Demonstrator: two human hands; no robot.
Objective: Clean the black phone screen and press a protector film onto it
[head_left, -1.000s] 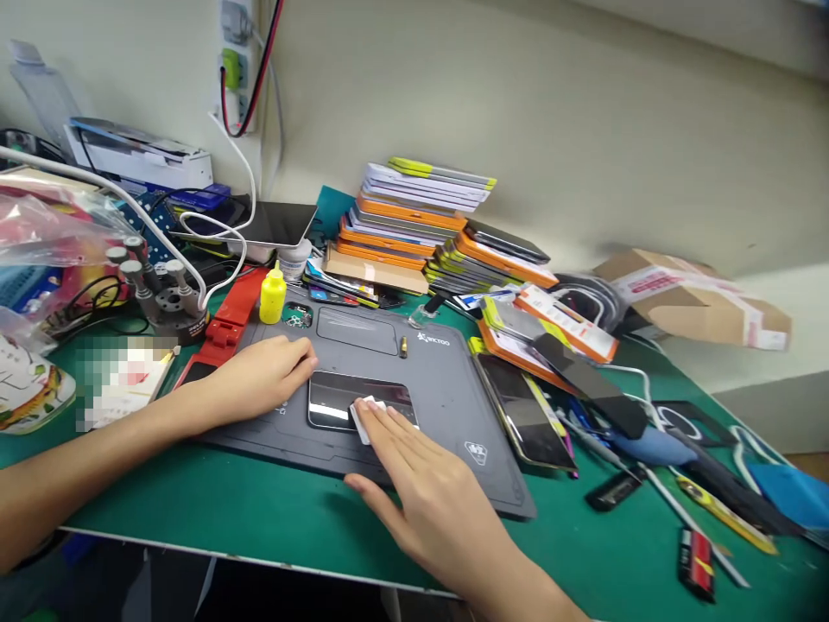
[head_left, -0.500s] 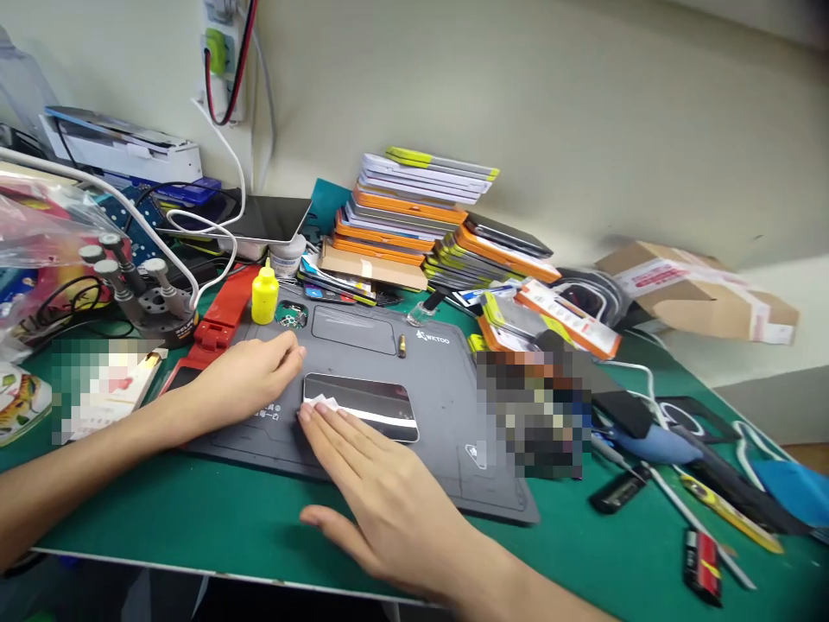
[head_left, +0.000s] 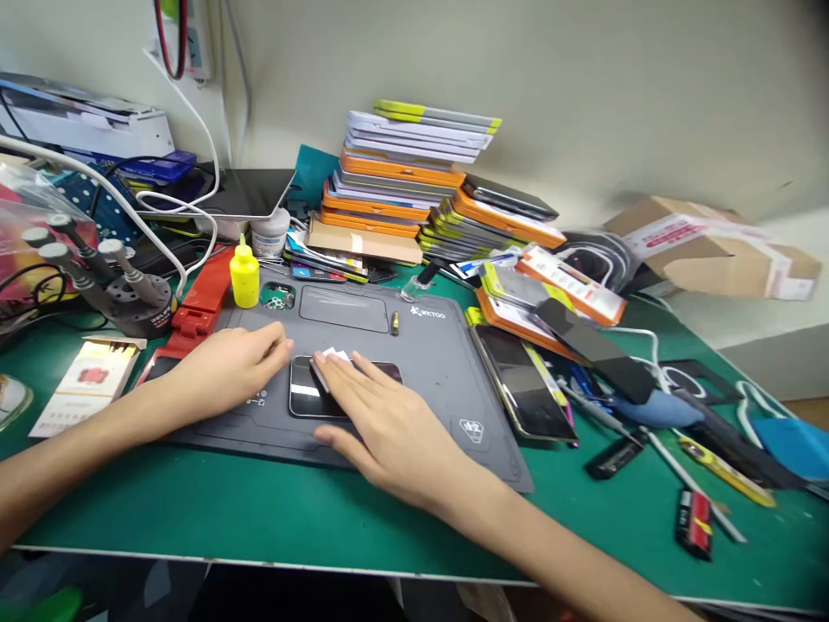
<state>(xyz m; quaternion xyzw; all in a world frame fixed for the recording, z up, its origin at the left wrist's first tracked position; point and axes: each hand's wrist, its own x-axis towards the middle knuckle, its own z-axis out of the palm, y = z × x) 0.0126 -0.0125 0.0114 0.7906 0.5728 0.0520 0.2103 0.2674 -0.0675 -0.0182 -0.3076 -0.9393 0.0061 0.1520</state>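
A smartphone [head_left: 309, 396] with a dark, glossy screen lies face up on the grey work mat [head_left: 446, 380]. My right hand [head_left: 395, 423] is laid over it, fingers long and close together, pressing a small white wipe [head_left: 335, 354] onto the glass. Much of the wipe and the phone's middle are covered by those fingers; the thumb sticks out toward me. My left hand [head_left: 239, 363] rests just left of the phone in a loose fist, with nothing showing in it.
A yellow bottle [head_left: 244, 275] and a small brass piece [head_left: 395, 323] stand on the mat. Behind are stacked flat boxes [head_left: 401, 177]. Left are a screwdriver stand [head_left: 133, 298] and a cigarette-like pack [head_left: 91, 384]; right, another phone [head_left: 522, 376] and a yellow cutter [head_left: 725, 471].
My right hand has slid the wipe across the screen, up and to the right on the phone. My left hand stays curled beside it. The whole view has shifted slightly.
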